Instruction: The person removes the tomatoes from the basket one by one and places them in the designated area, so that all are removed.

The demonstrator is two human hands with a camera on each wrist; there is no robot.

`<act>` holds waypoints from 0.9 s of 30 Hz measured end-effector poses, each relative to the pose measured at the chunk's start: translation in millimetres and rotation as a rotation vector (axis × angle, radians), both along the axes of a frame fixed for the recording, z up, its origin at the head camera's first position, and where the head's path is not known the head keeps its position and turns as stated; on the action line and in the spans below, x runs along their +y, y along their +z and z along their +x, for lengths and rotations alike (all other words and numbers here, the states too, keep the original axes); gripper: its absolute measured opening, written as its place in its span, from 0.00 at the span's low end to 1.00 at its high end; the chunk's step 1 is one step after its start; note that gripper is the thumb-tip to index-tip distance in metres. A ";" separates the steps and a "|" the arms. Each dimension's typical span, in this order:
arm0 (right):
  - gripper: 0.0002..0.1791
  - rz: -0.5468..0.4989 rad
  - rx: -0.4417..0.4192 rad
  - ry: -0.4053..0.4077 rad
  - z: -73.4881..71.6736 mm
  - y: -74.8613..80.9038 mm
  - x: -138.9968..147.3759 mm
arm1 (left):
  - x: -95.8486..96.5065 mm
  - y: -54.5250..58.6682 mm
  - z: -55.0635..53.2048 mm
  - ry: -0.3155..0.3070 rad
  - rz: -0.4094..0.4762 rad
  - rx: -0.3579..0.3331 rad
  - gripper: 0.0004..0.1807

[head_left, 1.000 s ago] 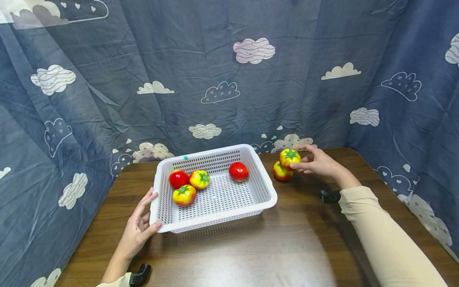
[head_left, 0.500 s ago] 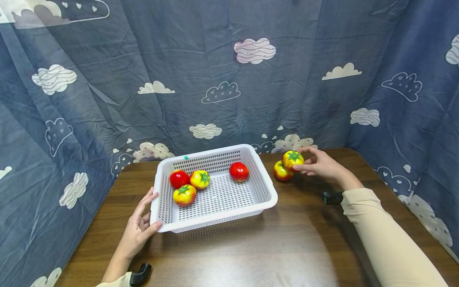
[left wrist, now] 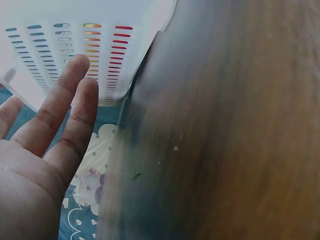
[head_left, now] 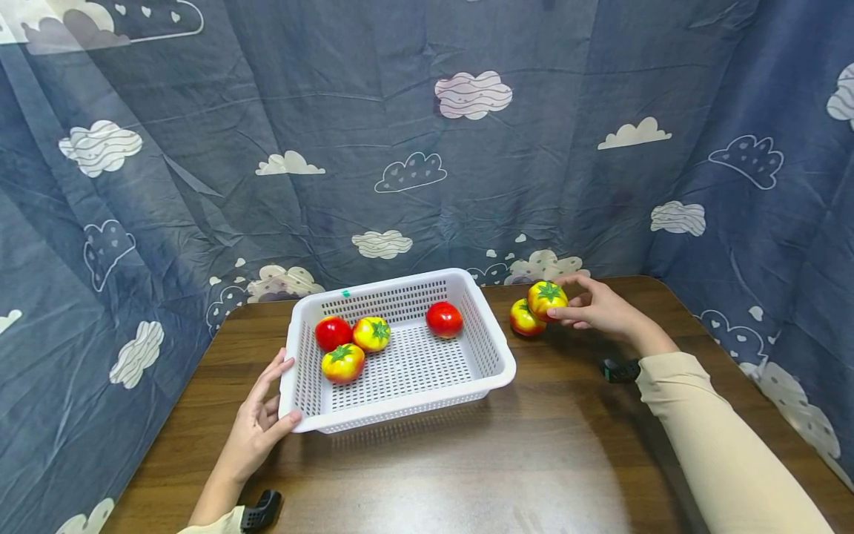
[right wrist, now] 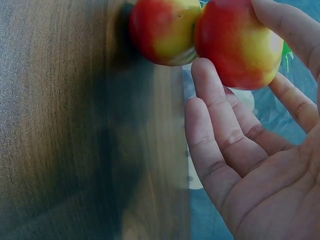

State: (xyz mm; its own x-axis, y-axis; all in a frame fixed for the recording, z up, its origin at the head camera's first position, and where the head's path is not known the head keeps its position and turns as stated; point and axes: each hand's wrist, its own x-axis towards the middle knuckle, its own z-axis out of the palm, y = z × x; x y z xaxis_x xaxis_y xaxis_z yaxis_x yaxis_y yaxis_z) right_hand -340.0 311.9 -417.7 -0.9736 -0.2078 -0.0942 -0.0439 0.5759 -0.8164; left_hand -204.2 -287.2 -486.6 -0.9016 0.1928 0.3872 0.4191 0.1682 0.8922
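In the head view, my right hand pinches a yellow-red tomato with a green leafy top between thumb and fingers. A second yellow-red tomato sits on the table just to its left, the two side by side in the right wrist view. My left hand rests at the left end of a white perforated basket, thumb at the near corner. Its fingers look straight against the outer wall in the left wrist view. Inside the basket are two yellow-red tomatoes and two red round fruits.
A brown wooden table carries everything. Behind it and at both sides hangs a dark blue curtain with cloud prints. Black bands are worn at both wrists. The table's far edge lies close behind the basket and the tomatoes.
My right hand has moved slightly to the right and down with its tomato, uncovering more of the tomato on the table. My left hand and the basket have stayed in place.
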 end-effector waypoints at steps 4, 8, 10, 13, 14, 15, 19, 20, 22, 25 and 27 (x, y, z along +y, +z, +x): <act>0.42 0.008 0.003 0.001 0.4 0.5 0.0 | 0.1 0.0 -0.1 -0.002 0.004 0.001 0.42; 0.42 0.009 0.004 -0.003 -0.3 0.3 0.1 | 0.4 0.4 -0.1 0.003 0.000 0.001 0.42; 0.43 0.009 0.006 -0.006 -1.1 -0.1 0.5 | 0.5 0.6 0.0 0.009 -0.005 0.000 0.42; 0.43 0.012 0.009 -0.008 -1.8 -0.3 1.1 | 0.5 0.8 0.3 0.018 -0.011 -0.002 0.42; 0.43 0.013 0.011 -0.008 -1.7 -0.2 1.3 | 0.4 0.7 0.3 0.019 -0.013 -0.002 0.42; 0.43 0.014 0.011 -0.009 -1.6 -0.2 1.5 | 0.4 0.6 0.3 0.019 -0.015 -0.001 0.42; 0.43 0.016 0.012 -0.011 0.2 1.0 2.3 | 0.2 0.3 0.2 0.017 -0.018 0.002 0.42; 0.44 0.017 0.014 -0.010 1.0 1.6 2.6 | 0.2 0.3 0.1 0.015 -0.016 0.003 0.42; 0.44 0.020 0.015 -0.015 2.5 2.5 3.5 | 0.3 0.4 0.1 0.010 -0.012 0.004 0.42; 0.43 0.018 0.017 -0.020 4.6 3.5 6.3 | 0.4 0.7 0.1 0.007 -0.008 0.006 0.42; 0.43 0.014 0.018 -0.021 6.0 3.8 8.2 | 0.4 1.0 0.2 0.008 -0.008 0.007 0.42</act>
